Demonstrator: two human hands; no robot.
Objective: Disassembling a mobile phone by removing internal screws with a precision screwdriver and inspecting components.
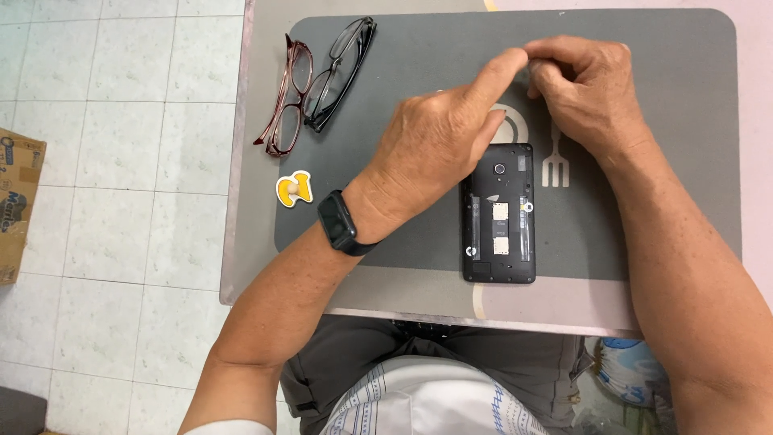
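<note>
Pinching something small above an opened phone

Both hands are seen meeting over the upper middle of a grey mat (644, 97). The left hand (439, 145) is curled, with thumb and forefinger brought together at their tips. The right hand (584, 93) is closed in the same way, and its fingertips touch those of the left. Whatever is pinched between them is hidden by the fingers; its kind cannot be told, only that it must be very small and thin. A dark smartwatch (338, 221) is worn on the left wrist.

Just below the hands a black phone (499, 213) lies flat on the mat with its back cover off. The camera lens, two pale card slots and the inner frame are exposed. The heel of the left hand lies just beside its upper left corner, perhaps over it.

Handling, as judged: the phone is taken to be stiff, light and smooth at the edges. The open back is taken to be fragile, so the long side rails are thought the safest hold, not the exposed middle. The pinched item is judged easily dropped or lost, fit for fingertip grip only.

Two pairs of glasses, one red-framed (283, 101) and one black-framed (338, 72), lie at the mat's upper left. A small yellow sticker (294, 188) sits on the table (258, 266) near them. A cardboard box (18, 205) stands on the tiled floor (129, 121).
</note>
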